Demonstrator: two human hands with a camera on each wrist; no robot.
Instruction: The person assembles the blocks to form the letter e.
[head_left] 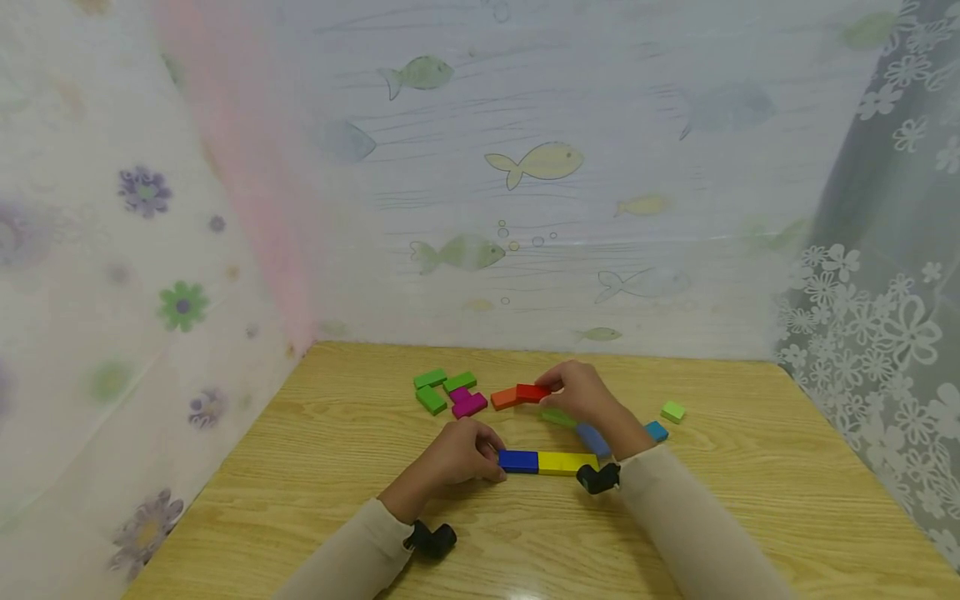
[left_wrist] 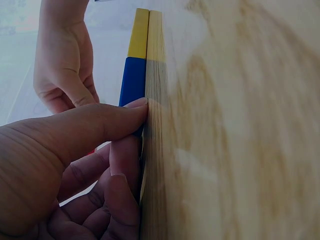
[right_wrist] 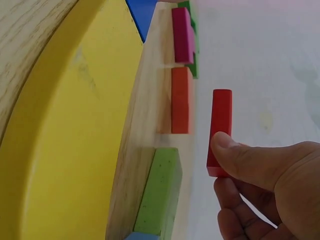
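A dark blue block (head_left: 518, 461) and a longer-looking yellow block (head_left: 566, 463) lie end to end in a row on the table. My left hand (head_left: 457, 454) pinches the blue block's left end between thumb and fingertips, as the left wrist view also shows. Farther back, my right hand (head_left: 583, 396) grips a red block (right_wrist: 221, 112) between thumb and fingers. In the right wrist view this red block is raised off the wooden table, apart from the orange block (right_wrist: 180, 100).
Green blocks (head_left: 431, 400) and magenta blocks (head_left: 469, 405) lie back left. Beneath my right forearm are a light green block (right_wrist: 159, 192) and a periwinkle block (head_left: 592, 440). A blue block (head_left: 656, 431) and a lime block (head_left: 673, 412) lie right. A patterned curtain (head_left: 540, 317) borders the table's back.
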